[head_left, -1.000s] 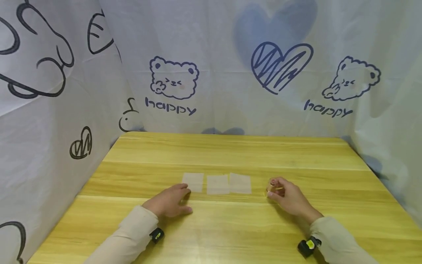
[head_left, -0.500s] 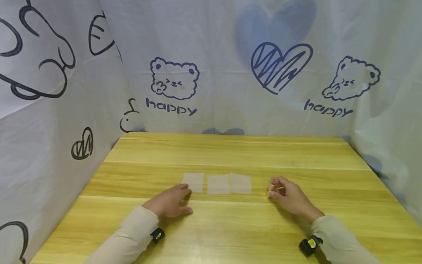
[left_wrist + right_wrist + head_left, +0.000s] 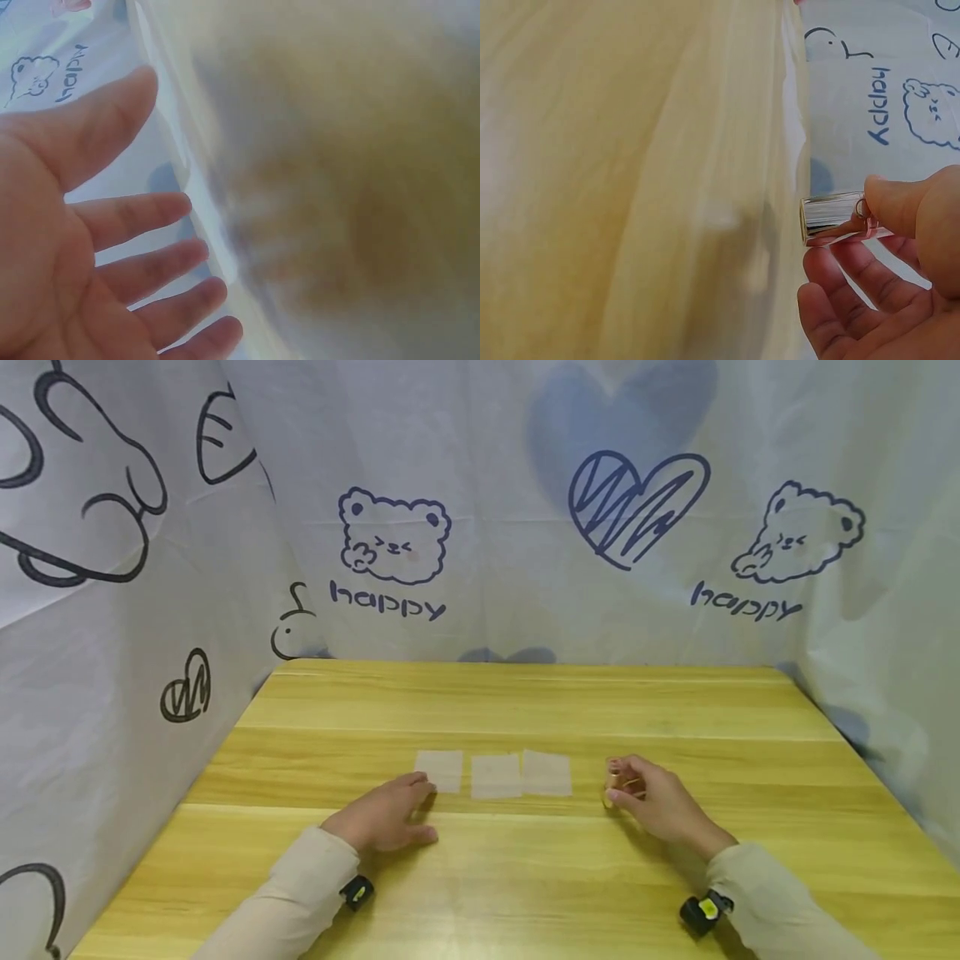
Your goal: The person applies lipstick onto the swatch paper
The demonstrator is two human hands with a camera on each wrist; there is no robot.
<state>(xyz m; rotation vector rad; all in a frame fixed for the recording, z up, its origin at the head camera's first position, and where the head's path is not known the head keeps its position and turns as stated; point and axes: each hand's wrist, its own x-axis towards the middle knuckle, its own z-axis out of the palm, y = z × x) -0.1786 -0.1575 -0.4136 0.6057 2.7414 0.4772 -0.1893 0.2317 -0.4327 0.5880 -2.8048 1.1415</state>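
Observation:
In the head view, my right hand pinches a small shiny gold tube with a pinkish end, which looks like a lipstick. Up close in the right wrist view, the thumb and fingers grip the pink end of the tube, and its gold end points away from the palm. I cannot tell whether the tube touches the table. My left hand lies palm down with spread fingers, holding nothing. Its fingertips reach the near corner of the leftmost pale square sheet. The left wrist view shows the same hand's straight fingers.
Two more pale square sheets, a middle one and a right one, lie in a row between the hands. They rest on a wooden table. White cloth with drawings hangs behind and at both sides.
The gold tube tilts slightly in the right hand's fingers while that hand stays at nearly the same spot. The left hand and the sheets have not moved.

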